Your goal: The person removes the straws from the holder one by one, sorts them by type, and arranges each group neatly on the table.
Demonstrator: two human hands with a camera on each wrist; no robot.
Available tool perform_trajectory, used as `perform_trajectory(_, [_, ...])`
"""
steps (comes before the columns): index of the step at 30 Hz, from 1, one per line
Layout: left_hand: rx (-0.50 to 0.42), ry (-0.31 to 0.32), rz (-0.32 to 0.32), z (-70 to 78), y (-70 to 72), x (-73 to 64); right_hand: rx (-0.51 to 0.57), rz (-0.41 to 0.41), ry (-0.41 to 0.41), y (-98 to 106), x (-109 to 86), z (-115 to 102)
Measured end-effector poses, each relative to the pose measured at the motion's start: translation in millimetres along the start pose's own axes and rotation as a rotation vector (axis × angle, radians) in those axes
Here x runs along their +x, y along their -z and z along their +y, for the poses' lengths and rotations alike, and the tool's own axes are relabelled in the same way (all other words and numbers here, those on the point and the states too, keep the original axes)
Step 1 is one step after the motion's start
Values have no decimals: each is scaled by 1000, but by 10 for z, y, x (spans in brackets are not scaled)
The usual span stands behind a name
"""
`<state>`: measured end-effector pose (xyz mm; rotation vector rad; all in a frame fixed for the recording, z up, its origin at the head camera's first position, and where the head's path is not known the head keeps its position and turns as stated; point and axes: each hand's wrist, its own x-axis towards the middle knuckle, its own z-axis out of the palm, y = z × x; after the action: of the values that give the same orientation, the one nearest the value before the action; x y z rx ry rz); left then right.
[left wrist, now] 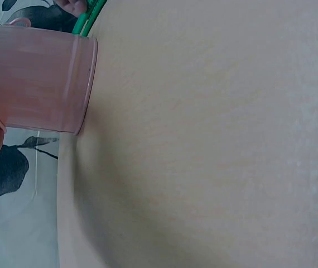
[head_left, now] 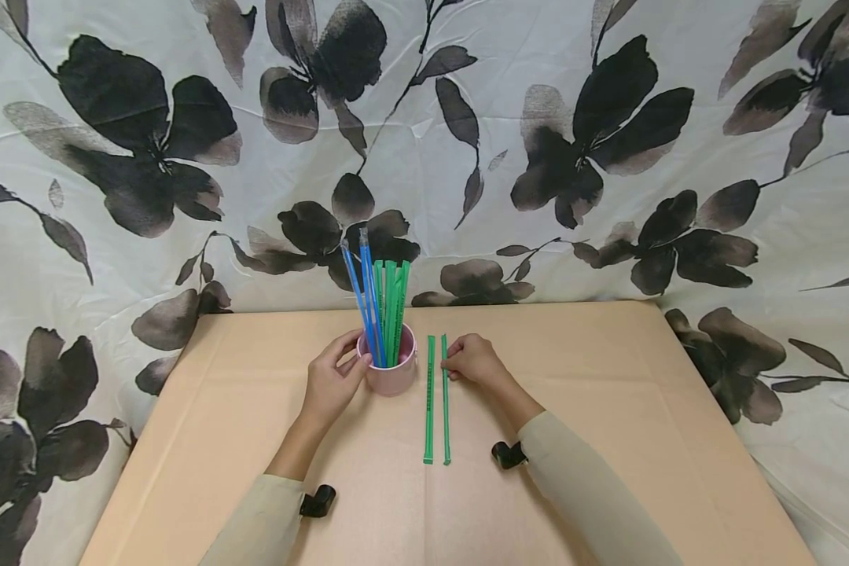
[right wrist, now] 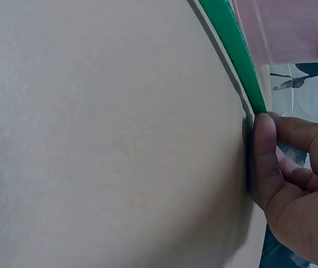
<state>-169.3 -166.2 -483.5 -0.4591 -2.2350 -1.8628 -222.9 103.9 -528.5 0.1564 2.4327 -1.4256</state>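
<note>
A small pink bucket (head_left: 391,380) with little ring lugs stands upright near the table's back edge. My left hand (head_left: 334,376) grips its left side, with a finger at the lug in the left wrist view. Several green straws (head_left: 398,303) and blue straws (head_left: 366,291), apparently in wrappers, lean inside the bucket. To its right, two long green straws lie side by side, pointing toward me. My right hand (head_left: 472,360) pinches the right green straw (head_left: 446,417) near its far end, between thumb and forefinger. The left green straw (head_left: 429,401) lies untouched between bucket and right hand.
The tan table (head_left: 573,377) narrows toward its back edge. Right behind it hangs a white cloth (head_left: 460,189) printed with dark flowers. Each sleeve carries a black wrist camera (head_left: 317,501) above the table.
</note>
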Motion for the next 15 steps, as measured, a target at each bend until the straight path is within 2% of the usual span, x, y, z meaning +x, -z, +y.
perform_trajectory(15, [-15, 16, -25, 6, 51, -57, 40, 23, 11, -98, -88, 23])
